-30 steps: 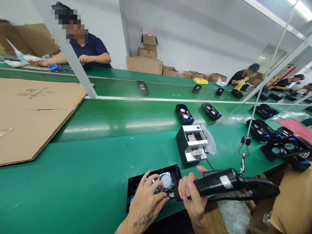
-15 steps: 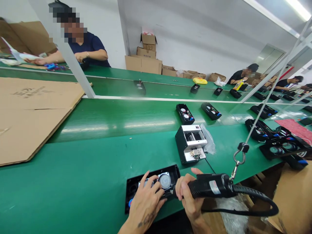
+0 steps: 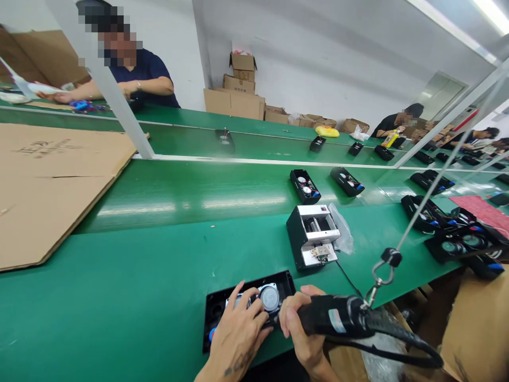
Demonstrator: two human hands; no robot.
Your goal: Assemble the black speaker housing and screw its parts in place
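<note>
An open black plastic housing (image 3: 222, 305) with a round silver speaker (image 3: 270, 298) lies at the near edge of the green bench (image 3: 139, 276). My left hand (image 3: 237, 331) presses down on the housing, fingers spread beside the speaker. My right hand (image 3: 299, 334) grips a black electric screwdriver (image 3: 336, 320) that hangs by a hook from a cord (image 3: 429, 193). Its tip points left into the housing, right beside the speaker.
A small black-and-white box device (image 3: 313, 233) stands just beyond my hands. Several more black housings (image 3: 305, 187) lie on the green conveyor and to the right. Flat cardboard (image 3: 47, 180) covers the left. Another person (image 3: 135, 79) works across the line; others sit far right.
The screwdriver and my right hand have shifted left and lower, with the cable sagging further. My left hand stays pressed on the housing.
</note>
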